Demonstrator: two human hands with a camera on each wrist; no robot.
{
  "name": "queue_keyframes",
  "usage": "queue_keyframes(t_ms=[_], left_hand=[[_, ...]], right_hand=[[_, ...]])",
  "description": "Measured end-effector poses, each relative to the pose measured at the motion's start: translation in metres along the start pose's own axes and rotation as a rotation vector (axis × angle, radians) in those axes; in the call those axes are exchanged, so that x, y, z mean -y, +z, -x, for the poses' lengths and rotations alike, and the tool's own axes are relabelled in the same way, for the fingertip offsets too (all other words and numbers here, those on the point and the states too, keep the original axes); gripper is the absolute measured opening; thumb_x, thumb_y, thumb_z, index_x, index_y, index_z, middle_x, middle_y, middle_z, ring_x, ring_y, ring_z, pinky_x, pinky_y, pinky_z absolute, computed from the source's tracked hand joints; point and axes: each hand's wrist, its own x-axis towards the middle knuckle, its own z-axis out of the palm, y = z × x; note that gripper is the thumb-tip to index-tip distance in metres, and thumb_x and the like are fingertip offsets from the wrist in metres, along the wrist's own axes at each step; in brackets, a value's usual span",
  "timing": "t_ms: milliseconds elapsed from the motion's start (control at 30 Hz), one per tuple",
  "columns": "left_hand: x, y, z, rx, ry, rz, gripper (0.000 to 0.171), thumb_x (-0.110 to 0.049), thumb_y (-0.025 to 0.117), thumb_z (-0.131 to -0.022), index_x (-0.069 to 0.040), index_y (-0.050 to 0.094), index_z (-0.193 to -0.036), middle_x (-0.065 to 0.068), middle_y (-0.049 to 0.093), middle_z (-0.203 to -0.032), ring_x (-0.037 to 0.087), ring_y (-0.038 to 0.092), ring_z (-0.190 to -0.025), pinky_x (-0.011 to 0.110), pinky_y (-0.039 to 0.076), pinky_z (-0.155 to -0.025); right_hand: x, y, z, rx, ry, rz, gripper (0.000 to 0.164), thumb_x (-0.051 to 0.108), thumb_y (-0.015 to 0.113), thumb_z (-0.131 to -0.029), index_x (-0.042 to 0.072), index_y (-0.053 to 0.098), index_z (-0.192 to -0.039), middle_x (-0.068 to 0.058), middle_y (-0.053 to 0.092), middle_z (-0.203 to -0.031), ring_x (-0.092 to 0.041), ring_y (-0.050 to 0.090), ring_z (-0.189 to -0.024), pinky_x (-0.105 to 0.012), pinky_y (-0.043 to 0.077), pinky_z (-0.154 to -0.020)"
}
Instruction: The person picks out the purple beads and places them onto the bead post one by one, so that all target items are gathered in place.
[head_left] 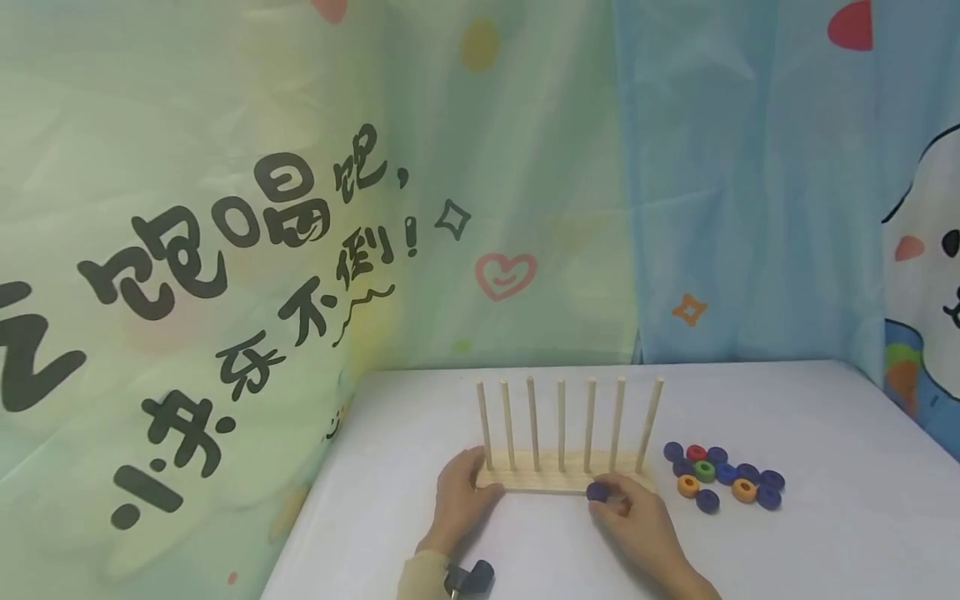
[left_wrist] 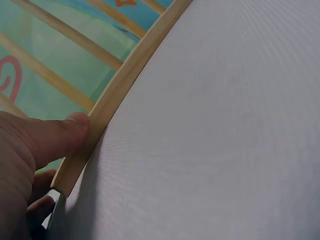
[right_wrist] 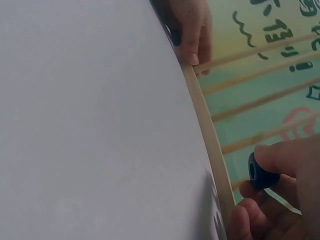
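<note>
A light wooden peg rack [head_left: 543, 482] with several upright pegs stands on the white table. My left hand [head_left: 459, 498] grips the left end of its base. In the left wrist view the thumb [left_wrist: 67, 134] lies against the front edge of the base, with other fingers around the end. My right hand [head_left: 647, 523] pinches a dark blue ring bead [head_left: 597, 492] between thumb and fingers, in front of the base toward its right side. The right wrist view shows the bead [right_wrist: 260, 172] on edge, its hole facing left.
Right of the rack lies a loose group of ring beads: several dark blue ones [head_left: 707, 501], a red one [head_left: 697, 452], a green one [head_left: 704, 472] and two orange ones [head_left: 744, 491]. Printed curtains [head_left: 510, 167] hang behind and left of the table [head_left: 847, 533].
</note>
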Motion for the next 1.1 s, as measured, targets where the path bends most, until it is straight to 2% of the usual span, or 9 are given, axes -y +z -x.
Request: queue_keyframes(t_ms=[200, 533, 700, 833, 967, 1100], left_hand=[[0.002, 0.001, -0.001, 0.017, -0.011, -0.014, 0.064, -0.032, 0.076, -0.081, -0.011, 0.054, -0.137, 0.009, 0.054, -0.141, 0.033, 0.043, -0.136, 0.055, 0.027, -0.115], [0.001, -0.001, 0.0, -0.028, 0.111, -0.038, 0.057, -0.023, 0.076, -0.08, -0.009, 0.058, -0.132, 0.014, 0.057, -0.138, 0.041, 0.046, -0.131, 0.06, 0.032, -0.11], [0.0, -0.002, -0.001, -0.011, 0.075, -0.028, 0.061, -0.025, 0.076, -0.08, -0.007, 0.056, -0.135, 0.013, 0.056, -0.139, 0.039, 0.045, -0.133, 0.057, 0.031, -0.112], [0.0, -0.001, -0.002, -0.001, 0.051, -0.025, 0.062, -0.027, 0.076, -0.081, -0.008, 0.055, -0.136, 0.011, 0.055, -0.14, 0.037, 0.043, -0.134, 0.057, 0.029, -0.113], [0.0, -0.001, -0.001, -0.002, 0.063, -0.03, 0.061, -0.027, 0.076, -0.08, -0.007, 0.056, -0.135, 0.012, 0.056, -0.139, 0.038, 0.044, -0.133, 0.058, 0.03, -0.112], [-0.001, -0.003, 0.0, -0.013, 0.062, -0.028, 0.06, -0.026, 0.077, -0.079, -0.004, 0.058, -0.132, 0.016, 0.058, -0.136, 0.039, 0.046, -0.132, 0.057, 0.031, -0.112]], right_hand=[[0.012, 0.009, -0.005, 0.022, -0.041, 0.032, 0.036, 0.01, 0.08, -0.077, 0.012, 0.07, -0.112, -0.003, 0.072, -0.102, -0.002, 0.058, -0.067, -0.02, 0.05, -0.06], [0.038, 0.02, -0.011, 0.084, -0.085, 0.031, 0.035, 0.01, 0.079, -0.078, 0.011, 0.07, -0.111, 0.001, 0.071, -0.097, -0.003, 0.053, -0.06, -0.02, 0.047, -0.056], [0.051, 0.02, -0.014, 0.078, -0.123, 0.07, 0.035, 0.013, 0.079, -0.079, 0.013, 0.069, -0.112, 0.004, 0.07, -0.098, -0.003, 0.054, -0.062, -0.019, 0.047, -0.056], [0.062, 0.018, -0.017, 0.077, -0.148, 0.051, 0.034, 0.014, 0.079, -0.08, 0.014, 0.069, -0.113, 0.005, 0.069, -0.099, -0.005, 0.055, -0.065, -0.02, 0.047, -0.057], [0.071, 0.018, -0.021, 0.054, -0.163, 0.019, 0.035, 0.012, 0.079, -0.079, 0.014, 0.07, -0.113, 0.005, 0.069, -0.097, -0.006, 0.056, -0.068, -0.02, 0.047, -0.056], [0.079, 0.019, -0.024, 0.037, -0.221, 0.008, 0.034, 0.011, 0.08, -0.078, 0.013, 0.07, -0.11, 0.005, 0.069, -0.094, -0.004, 0.055, -0.066, -0.02, 0.046, -0.054]])
